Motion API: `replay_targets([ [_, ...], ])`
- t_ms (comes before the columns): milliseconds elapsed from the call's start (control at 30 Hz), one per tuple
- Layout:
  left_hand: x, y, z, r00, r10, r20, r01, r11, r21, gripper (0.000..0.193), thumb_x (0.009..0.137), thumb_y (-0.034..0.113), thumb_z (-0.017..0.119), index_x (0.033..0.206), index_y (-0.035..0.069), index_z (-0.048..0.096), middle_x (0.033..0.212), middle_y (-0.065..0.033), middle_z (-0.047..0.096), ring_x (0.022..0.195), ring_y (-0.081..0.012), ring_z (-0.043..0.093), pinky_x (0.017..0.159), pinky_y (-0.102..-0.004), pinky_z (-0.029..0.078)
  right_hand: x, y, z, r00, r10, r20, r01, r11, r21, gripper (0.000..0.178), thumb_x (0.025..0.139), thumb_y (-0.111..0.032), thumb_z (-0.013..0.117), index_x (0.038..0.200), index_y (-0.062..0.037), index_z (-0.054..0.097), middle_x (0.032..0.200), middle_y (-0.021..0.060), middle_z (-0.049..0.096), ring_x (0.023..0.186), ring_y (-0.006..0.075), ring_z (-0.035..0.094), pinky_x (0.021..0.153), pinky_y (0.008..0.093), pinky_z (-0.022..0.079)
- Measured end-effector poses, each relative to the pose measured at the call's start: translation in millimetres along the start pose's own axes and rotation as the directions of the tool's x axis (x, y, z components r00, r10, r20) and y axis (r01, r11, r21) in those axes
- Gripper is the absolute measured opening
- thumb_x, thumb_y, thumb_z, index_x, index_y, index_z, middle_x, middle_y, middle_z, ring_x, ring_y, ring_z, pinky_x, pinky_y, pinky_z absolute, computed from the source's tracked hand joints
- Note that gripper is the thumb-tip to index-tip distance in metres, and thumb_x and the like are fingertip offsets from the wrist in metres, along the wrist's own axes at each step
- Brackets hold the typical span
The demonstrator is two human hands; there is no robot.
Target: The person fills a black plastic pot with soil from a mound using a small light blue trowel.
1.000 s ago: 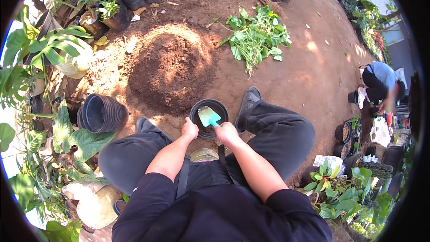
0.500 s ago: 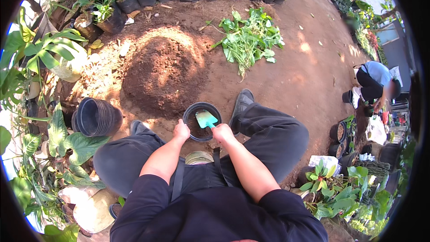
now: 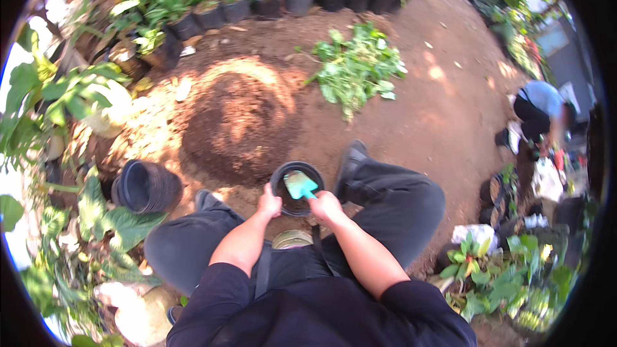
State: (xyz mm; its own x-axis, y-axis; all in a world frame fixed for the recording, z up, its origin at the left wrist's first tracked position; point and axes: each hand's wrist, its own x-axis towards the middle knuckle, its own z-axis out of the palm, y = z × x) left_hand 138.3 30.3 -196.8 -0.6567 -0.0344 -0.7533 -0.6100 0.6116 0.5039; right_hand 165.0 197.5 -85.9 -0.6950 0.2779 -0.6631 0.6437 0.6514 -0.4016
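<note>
Our left hand grips black pot at eight o'clock; right hand grasps turquoise trowel; soil scooping step (seemingly), next needing steady pot.

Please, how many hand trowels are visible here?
1: the turquoise hand trowel, in the right hand, its blade at the mouth of the black pot the left hand holds. Others may be hidden.

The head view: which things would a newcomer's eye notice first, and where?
Probably the turquoise trowel in the right hand, its blade over or in the black pot that the left hand holds, near the picture's centre. Beyond the pot, to the left, rises a partly sunlit mound of brown soil. Right of the mound lies a heap of green leafy plants.
</note>
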Motion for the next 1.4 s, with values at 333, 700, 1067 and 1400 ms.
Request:
replay_targets([
  [333,4,9,2,0.996,-0.039,0.086,0.033,0.997,0.070,0.051,0.086,0.009,0.041,0.131,0.006,0.018,0.066,-0.0136,0.059,0.039,-0.0192,0.055,0.032,-0.0309,0.045,-1,-4,-6,0.948,0.227,0.225,-0.270,0.945,0.185,0.026,0.077,-0.021,0.052,0.089,-0.0014,0.063,0.085,0.0172,0.063,0.084,0.0268,0.062,0.073,0.0370,0.048],
  [700,12,-2,1,0.986,-0.088,0.145,0.080,0.995,0.057,0.054,0.088,0.012,0.035,0.135,0.010,0.008,0.063,-0.0124,0.059,0.039,-0.0181,0.055,0.031,-0.0279,0.039,-4,-6,15,0.955,0.229,0.188,-0.275,0.922,0.275,0.017,0.071,-0.013,0.050,0.066,0.0017,0.058,0.054,0.0136,0.056,0.044,0.0220,0.055,0.043,0.0343,0.043],
  [1067,9,-5,8,0.976,-0.111,0.190,0.121,0.992,-0.044,0.054,0.089,0.010,0.028,0.137,0.013,0.006,0.066,-0.0121,0.059,0.040,-0.0171,0.053,0.031,-0.0276,0.038,-5,1,8,0.989,0.133,0.064,-0.137,0.989,0.061,0.025,0.074,-0.016,0.052,0.088,0.0022,0.062,0.075,0.0185,0.063,0.068,0.0269,0.064,0.063,0.0363,0.050],
  [1400,8,-10,1,0.985,-0.063,0.163,0.087,0.985,-0.149,0.045,0.090,0.010,0.033,0.132,0.013,0.017,0.056,-0.0115,0.053,0.036,-0.0189,0.051,0.027,-0.0290,0.035,-6,-8,14,0.999,-0.036,0.016,0.037,0.999,-0.038,0.028,0.069,-0.019,0.054,0.081,0.0051,0.063,0.081,0.0240,0.062,0.081,0.0303,0.062,0.073,0.0368,0.049],
])
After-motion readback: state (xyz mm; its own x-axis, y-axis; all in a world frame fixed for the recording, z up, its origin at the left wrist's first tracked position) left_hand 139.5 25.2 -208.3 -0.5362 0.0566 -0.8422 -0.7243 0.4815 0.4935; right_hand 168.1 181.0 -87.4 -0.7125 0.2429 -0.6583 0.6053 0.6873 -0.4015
